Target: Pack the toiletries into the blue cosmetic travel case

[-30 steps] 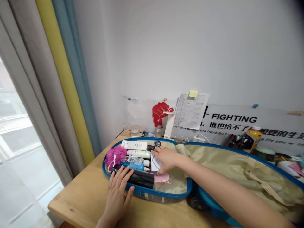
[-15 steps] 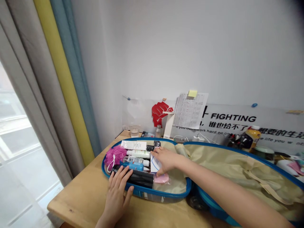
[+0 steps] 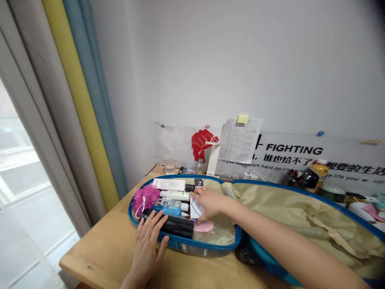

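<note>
An open blue suitcase (image 3: 210, 246) with beige lining lies on the wooden table. My left hand (image 3: 151, 237) rests at its near rim, fingers apart over a black cylindrical container (image 3: 180, 227). Inside the near-left half, my right hand (image 3: 207, 204) has its fingers and thumb around a white and blue box (image 3: 195, 209), which it partly hides. Beside that box lie a blue bottle (image 3: 171, 211), a white tube (image 3: 175, 195) and a long white box (image 3: 168, 184). A pink bath puff (image 3: 146, 196) fills the left end. Something pink in clear wrap (image 3: 205, 226) sits below my right thumb.
The suitcase's other half (image 3: 270, 200) spreads right, with a strap across its lining. Behind stand a glass (image 3: 170, 167), a small jar (image 3: 200, 166), a white lamp-like stand (image 3: 213, 158) and a yellow bottle (image 3: 317, 174). Curtains (image 3: 87, 100) hang left of the table (image 3: 99, 249).
The view has shifted very slightly. Both hands and the packed items keep the same positions.
</note>
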A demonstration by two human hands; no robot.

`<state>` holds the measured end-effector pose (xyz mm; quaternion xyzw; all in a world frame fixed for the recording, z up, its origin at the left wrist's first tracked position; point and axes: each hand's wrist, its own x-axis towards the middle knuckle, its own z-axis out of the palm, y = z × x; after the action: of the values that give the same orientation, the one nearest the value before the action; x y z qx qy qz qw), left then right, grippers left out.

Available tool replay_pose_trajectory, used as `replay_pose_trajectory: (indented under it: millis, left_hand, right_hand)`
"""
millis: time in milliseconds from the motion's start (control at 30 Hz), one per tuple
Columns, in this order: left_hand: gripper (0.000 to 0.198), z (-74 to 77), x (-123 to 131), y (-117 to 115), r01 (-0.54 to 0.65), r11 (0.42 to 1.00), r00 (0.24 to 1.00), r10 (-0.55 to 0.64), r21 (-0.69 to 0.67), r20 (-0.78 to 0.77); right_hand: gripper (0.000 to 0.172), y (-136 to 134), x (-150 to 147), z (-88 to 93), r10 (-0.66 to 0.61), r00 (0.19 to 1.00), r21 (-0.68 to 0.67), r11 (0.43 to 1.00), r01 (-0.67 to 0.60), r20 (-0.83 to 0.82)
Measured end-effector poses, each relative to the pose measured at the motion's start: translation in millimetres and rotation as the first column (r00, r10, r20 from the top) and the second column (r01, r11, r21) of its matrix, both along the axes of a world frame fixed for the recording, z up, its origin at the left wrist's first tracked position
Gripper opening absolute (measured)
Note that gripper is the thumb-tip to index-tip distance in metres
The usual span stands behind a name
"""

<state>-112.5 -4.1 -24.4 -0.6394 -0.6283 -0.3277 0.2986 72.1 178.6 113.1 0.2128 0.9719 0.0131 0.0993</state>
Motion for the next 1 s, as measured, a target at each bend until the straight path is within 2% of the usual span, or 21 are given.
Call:
replay_pose_trajectory:
  millis: [433,600,700,833,933,1000]
  left_hand:
    - [0.043,-1.7,-0.6,0.7,0.0,1.0,1.0,0.0,0.001,-0.005]
    - [0.045,-1.5,0.3,1.1,0.003,1.0,1.0,-0.003,0.008,0.001]
    - [0.045,-0.7,0.7,1.3,-0.001,1.0,1.0,0.001,0.016,-0.003]
    - [0.05,-1.5,0.0,1.9,-0.015,1.0,1.0,0.015,0.011,-0.009]
    - [0.054,-1.3,-0.9,1.4,-0.016,1.0,1.0,0.016,0.027,-0.004]
    - [0.055,2.0,0.7,-0.3,-0.007,0.998,1.0,0.007,0.058,-0.006]
  right_hand:
    - [0.109,-2.2,1.9,1.5,-0.021,0.999,-0.039,0.999,0.021,-0.025]
    - [0.103,-3.8,18.9,17.7,-0.048,0.993,-0.054,0.998,0.042,-0.108]
    - [0.087,-9.7,45.6,35.8,-0.092,0.98,-0.04,0.995,0.087,-0.178]
    - [0.071,-27.5,104.2,49.6,-0.203,0.945,-0.019,0.979,0.205,-0.256]
    - [0.064,-43.3,161.3,37.1,-0.343,0.864,-0.028,0.933,0.359,-0.368]
    - [0.061,-51.9,201.0,14.3,-0.402,0.801,-0.018,0.897,0.441,-0.443]
